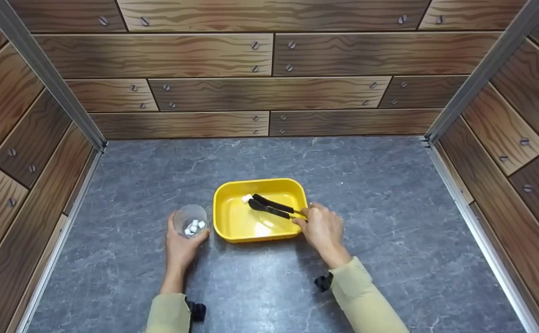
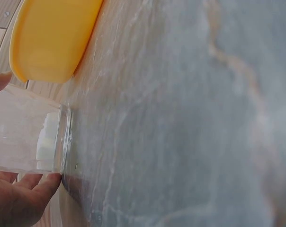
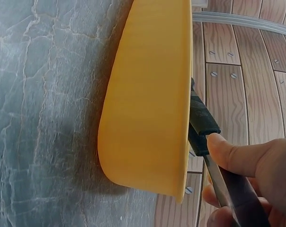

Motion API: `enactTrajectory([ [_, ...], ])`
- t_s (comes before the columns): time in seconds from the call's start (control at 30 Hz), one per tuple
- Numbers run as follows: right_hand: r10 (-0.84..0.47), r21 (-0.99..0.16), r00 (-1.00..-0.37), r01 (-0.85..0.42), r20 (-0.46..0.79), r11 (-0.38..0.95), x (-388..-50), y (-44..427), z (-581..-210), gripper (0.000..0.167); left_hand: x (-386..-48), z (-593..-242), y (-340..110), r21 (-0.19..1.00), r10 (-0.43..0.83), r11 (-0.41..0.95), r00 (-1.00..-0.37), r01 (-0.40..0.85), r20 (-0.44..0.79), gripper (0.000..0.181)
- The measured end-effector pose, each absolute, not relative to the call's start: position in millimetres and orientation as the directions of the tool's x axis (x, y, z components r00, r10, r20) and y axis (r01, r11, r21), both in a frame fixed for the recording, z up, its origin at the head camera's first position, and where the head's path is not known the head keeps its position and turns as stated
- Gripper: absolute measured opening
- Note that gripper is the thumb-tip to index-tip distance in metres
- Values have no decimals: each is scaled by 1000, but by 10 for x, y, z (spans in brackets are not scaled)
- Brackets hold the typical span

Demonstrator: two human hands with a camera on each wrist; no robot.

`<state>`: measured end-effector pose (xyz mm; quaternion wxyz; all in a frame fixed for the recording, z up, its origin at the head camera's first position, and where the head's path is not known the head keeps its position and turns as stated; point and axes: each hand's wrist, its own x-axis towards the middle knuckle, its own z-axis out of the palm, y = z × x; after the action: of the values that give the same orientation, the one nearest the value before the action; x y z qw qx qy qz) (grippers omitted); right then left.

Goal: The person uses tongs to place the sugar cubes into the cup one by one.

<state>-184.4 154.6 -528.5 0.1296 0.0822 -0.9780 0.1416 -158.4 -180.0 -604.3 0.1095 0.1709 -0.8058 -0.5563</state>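
My left hand (image 1: 181, 247) holds a clear cup (image 1: 187, 212) from the near side, fingers on its left and thumb on its right. Several small white cubes (image 1: 194, 226) lie at the bottom of that cup; the left wrist view shows its base at the floor surface. A yellow tub (image 1: 232, 224) stands just to the right. With my right hand (image 1: 323, 229) I grip a pair of black-tipped tongs (image 1: 274, 206) that reach over the tub's right rim. At their tips are white pieces (image 1: 246, 199); whether the tips pinch one, I cannot tell.
Grey marbled surface (image 1: 380, 203) lies under everything. Wood-patterned panels (image 1: 214, 95) rise at the back and both sides, with metal strips (image 1: 463, 199) along the corners and side edges. A black wrist mount (image 1: 198, 311) sits at the left sleeve, another (image 1: 323, 282) at the right.
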Motion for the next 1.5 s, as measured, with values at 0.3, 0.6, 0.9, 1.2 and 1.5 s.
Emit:
enactTrajectory([
  [0.3, -97, -302, -968, -166, 232, 939, -1843, 1556, -5262, 30, -1582, -6039, -1796, 933, -401, 321, -916, -165, -25, 106],
  [0.6, -77, -368, -966, -167, 247, 914, -1818, 1519, -5226, 33, -1576, -6044, -1830, 931, -406, 321, -913, -173, -30, 105],
  [0.9, -71, -402, -961, -177, 266, 898, -1771, 1459, -5142, 36, -1554, -6032, -1833, 936, -408, 311, -913, -166, -26, 107],
  [1.2, -101, -466, -947, -240, 304, 852, -1696, 1379, -5028, 32, -1566, -6047, -1828, 935, -390, 318, -920, -157, -22, 106],
  [1.5, -152, -494, -919, -330, 365, 805, -1635, 1245, -4923, 30, -1586, -6052, -1814, 935, -394, 322, -919, -151, -13, 105],
])
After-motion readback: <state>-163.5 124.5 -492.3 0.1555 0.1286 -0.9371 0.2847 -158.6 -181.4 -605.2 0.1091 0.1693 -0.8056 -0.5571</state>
